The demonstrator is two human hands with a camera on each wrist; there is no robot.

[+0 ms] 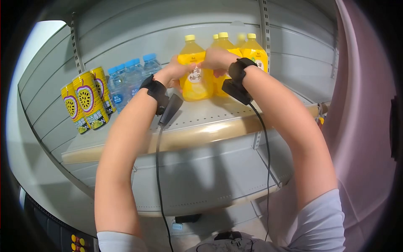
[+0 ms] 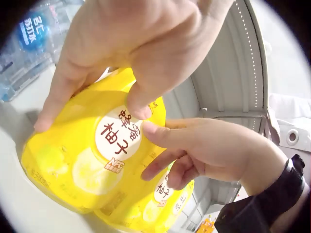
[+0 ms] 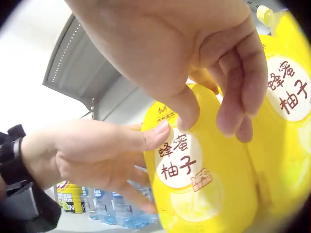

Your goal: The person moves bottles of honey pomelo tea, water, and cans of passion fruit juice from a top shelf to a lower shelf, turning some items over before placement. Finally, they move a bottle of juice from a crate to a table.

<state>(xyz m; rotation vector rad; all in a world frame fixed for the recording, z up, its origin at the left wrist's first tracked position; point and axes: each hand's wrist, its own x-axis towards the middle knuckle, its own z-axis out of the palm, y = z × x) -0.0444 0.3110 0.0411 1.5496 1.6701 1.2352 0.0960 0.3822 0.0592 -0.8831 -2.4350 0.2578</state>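
Note:
A large yellow-labelled bottle [image 1: 196,89] stands upright at the near left of a yellow group on the shelf. My left hand [image 1: 169,74] grips its left side, the thumb across the label, as the left wrist view confirms on the same bottle [image 2: 63,150]. From the other side, my right hand [image 1: 218,59] holds the upper part of this bottle [image 3: 218,204]; its thumb lies on the label, close to the left thumb, and its fingers are bent at the right side. Another yellow bottle [image 3: 291,155] stands right beside it, partly hidden by the right hand in the head view.
Blue-capped clear bottles [image 1: 133,75] stand left of the yellow group, with several yellow cans [image 1: 87,98] farther left. The shelf's front edge [image 1: 210,129] runs below the hands, above a lower shelf [image 1: 193,176]. A pinkish curtain [image 1: 357,126] hangs at the right. Black cables trail from both wrists.

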